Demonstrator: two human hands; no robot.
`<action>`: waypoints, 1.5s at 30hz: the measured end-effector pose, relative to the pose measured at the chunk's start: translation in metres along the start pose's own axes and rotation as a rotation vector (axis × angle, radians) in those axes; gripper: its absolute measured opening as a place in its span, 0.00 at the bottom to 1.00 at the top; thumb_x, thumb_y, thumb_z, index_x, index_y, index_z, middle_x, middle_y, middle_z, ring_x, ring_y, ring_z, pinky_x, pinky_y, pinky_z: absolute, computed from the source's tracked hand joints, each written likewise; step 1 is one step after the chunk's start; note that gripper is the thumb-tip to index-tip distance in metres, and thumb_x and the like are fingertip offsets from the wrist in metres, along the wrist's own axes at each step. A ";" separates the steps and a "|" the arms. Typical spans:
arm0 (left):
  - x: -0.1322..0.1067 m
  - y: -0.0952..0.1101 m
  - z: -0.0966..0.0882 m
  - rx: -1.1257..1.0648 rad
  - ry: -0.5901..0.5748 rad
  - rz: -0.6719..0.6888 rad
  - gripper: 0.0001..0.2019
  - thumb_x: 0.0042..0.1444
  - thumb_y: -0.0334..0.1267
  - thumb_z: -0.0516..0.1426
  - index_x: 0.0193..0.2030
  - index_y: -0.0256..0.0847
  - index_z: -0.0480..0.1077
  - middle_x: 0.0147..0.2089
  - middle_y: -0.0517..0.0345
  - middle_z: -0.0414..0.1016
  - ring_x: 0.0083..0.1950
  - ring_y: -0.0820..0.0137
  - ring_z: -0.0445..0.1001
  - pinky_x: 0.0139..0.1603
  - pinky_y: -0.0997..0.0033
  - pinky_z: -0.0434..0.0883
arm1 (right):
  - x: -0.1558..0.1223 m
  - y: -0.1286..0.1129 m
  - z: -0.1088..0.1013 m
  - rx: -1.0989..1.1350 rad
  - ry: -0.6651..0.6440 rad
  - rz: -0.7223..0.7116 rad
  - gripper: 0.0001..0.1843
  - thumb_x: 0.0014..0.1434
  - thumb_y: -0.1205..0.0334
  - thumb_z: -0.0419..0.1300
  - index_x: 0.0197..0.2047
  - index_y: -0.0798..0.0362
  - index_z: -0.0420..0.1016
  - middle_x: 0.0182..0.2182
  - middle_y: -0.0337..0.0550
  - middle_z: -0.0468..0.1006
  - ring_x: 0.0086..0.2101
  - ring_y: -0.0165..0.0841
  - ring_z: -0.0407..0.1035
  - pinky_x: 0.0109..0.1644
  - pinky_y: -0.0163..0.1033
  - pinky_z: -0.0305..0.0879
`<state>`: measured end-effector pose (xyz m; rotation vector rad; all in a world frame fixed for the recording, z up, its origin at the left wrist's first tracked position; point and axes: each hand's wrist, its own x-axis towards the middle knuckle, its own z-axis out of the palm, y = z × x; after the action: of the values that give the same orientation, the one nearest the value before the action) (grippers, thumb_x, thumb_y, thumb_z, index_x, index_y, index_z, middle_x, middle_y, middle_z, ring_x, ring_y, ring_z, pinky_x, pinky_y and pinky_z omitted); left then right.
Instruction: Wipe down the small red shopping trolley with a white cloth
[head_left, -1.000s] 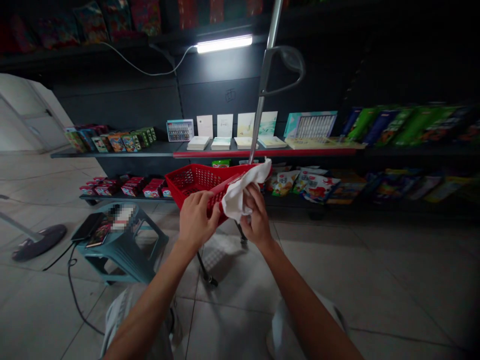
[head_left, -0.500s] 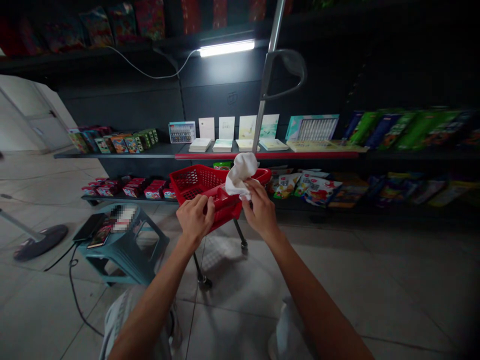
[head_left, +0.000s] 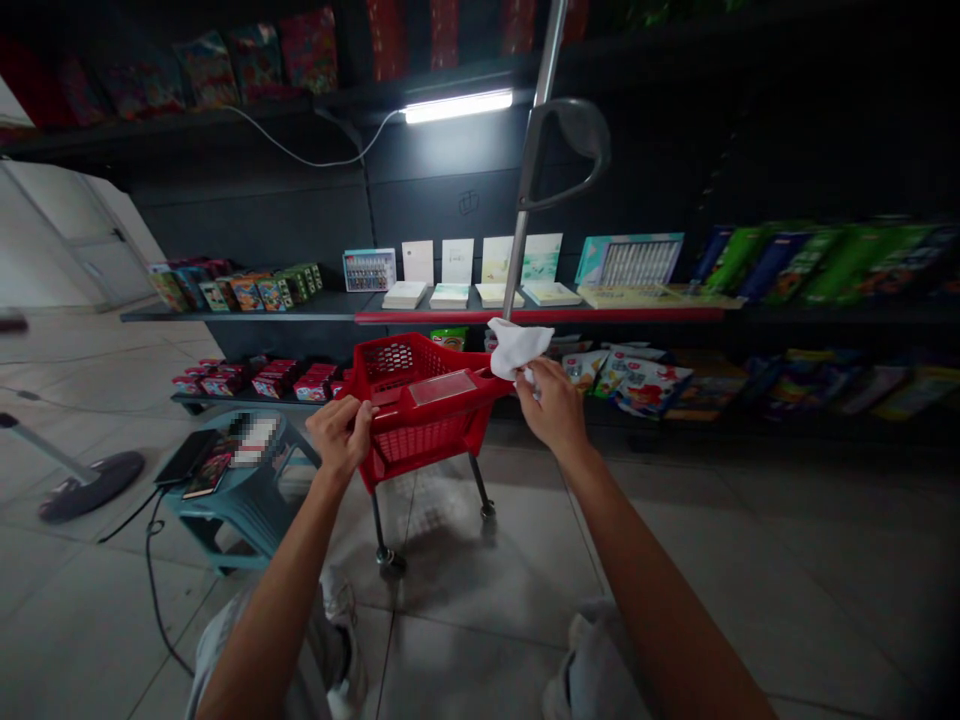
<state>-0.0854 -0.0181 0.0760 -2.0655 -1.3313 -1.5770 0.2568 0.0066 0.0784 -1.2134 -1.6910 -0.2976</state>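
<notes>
In front of me stands a small red shopping cart (head_left: 431, 445) on dark legs with casters. My left hand (head_left: 341, 432) is closed around the left end of its red handle (head_left: 442, 388), thumb on top. A white cloth (head_left: 517, 347), bunched and folded upward, is pinched in my right hand (head_left: 553, 405) at the handle's right end. Part of the cloth hides that end of the handle. A metal pole (head_left: 519, 245) with a dark looped grip (head_left: 570, 150) rises behind the cloth; its lower end is hidden.
A blue-green stool (head_left: 259, 510) carrying a black device (head_left: 187, 458) and cable stands left of the cart. Behind is a dark shelf with a red edge (head_left: 540, 316), holding books and boxed sets. Snack bags (head_left: 649, 385) line the lower shelf. A round stand base (head_left: 94, 487) is at far left.
My right hand has moved right with the cloth, uncovering the middle of the handle. My left hand has shifted left to the handle's end.
</notes>
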 end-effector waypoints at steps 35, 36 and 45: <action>-0.020 0.063 0.008 -0.001 -0.090 0.089 0.15 0.69 0.40 0.49 0.56 0.43 0.70 0.47 0.51 0.79 0.51 0.61 0.75 0.70 0.47 0.56 | -0.035 -0.124 0.014 0.726 0.002 0.255 0.13 0.66 0.51 0.57 0.41 0.51 0.76 0.35 0.42 0.78 0.34 0.35 0.72 0.38 0.37 0.67; -0.020 0.059 0.007 0.003 -0.097 0.092 0.13 0.69 0.40 0.49 0.51 0.43 0.72 0.43 0.53 0.79 0.49 0.61 0.74 0.69 0.47 0.56 | -0.032 -0.118 0.014 0.750 0.095 0.348 0.15 0.66 0.49 0.57 0.42 0.52 0.75 0.35 0.42 0.78 0.34 0.34 0.71 0.38 0.36 0.67; -0.017 0.015 -0.001 -0.090 -0.030 0.131 0.19 0.70 0.45 0.45 0.32 0.44 0.72 0.35 0.55 0.78 0.46 0.62 0.74 0.65 0.47 0.60 | 0.001 -0.076 0.044 0.594 0.038 0.221 0.13 0.65 0.50 0.55 0.40 0.52 0.72 0.35 0.44 0.78 0.35 0.36 0.72 0.41 0.38 0.66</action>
<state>-0.0750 -0.0358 0.0666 -2.1893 -1.1283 -1.5826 0.1693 0.0008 0.0837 -0.9214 -1.4470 0.2997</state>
